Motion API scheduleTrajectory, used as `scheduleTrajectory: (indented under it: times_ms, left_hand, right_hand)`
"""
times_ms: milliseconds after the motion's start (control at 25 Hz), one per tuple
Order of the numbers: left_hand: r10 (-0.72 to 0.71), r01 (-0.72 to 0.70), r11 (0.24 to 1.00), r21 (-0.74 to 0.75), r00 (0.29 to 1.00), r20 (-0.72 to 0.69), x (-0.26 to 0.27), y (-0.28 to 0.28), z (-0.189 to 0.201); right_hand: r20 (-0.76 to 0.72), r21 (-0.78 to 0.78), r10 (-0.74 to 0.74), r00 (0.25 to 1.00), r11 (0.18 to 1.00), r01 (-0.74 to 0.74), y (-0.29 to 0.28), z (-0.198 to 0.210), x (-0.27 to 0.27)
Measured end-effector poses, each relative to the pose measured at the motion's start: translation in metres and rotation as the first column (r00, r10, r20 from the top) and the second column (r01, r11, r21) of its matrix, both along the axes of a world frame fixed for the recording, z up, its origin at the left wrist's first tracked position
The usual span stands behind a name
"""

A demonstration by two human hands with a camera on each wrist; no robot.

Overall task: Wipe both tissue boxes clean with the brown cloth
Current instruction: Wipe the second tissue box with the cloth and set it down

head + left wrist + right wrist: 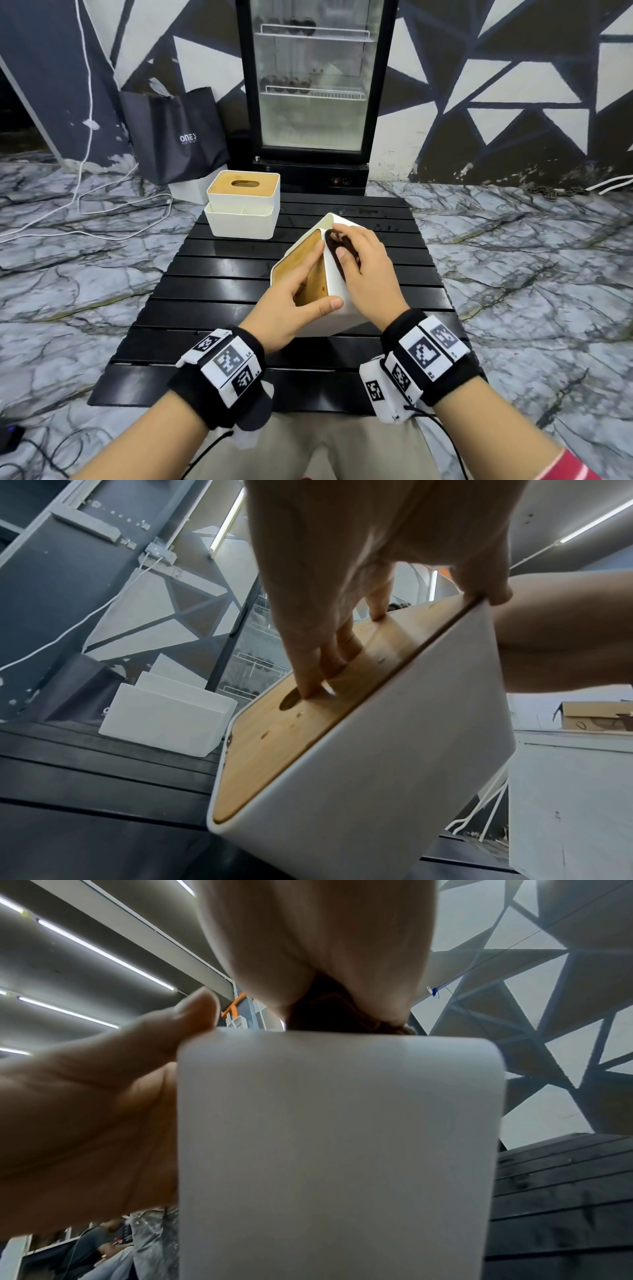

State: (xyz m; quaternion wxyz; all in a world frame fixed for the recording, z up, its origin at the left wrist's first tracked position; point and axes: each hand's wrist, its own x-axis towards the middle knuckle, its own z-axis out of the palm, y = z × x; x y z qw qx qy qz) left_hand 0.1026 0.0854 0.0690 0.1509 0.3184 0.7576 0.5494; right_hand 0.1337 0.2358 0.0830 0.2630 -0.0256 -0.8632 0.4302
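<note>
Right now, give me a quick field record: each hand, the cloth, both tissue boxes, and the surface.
left hand: steadies the tilted tissue box, fingers on its wooden lid, thumb on the edge
right hand: presses the brown cloth on the box's white side
second tissue box: upright, far left, untouched
black slatted table: bears both boxes

"ONE" on black bag [174,137], "L4", "R2" on wrist markers [424,353]
</note>
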Motion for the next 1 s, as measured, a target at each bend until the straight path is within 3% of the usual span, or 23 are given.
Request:
scheduleTrajectory:
  times_ms: [480, 1000]
  left_hand:
    - [-0.011, 0.010, 1.000, -0.013, 1.000, -0.013, 0.000, 0.002, 0.001]
    - [-0.006, 0.005, 0.999, 0.044, 1.000, 0.029, -0.017, -0.002, -0.010]
  right_hand:
    - [-0.018, -0.014, -0.002, 1.000, 1.000, 0.002, 0.000, -0.003, 0.002]
    - [-0.042, 0.045, 0.070, 0.997, 0.997, -0.068, 0.000, -0.034, 0.045]
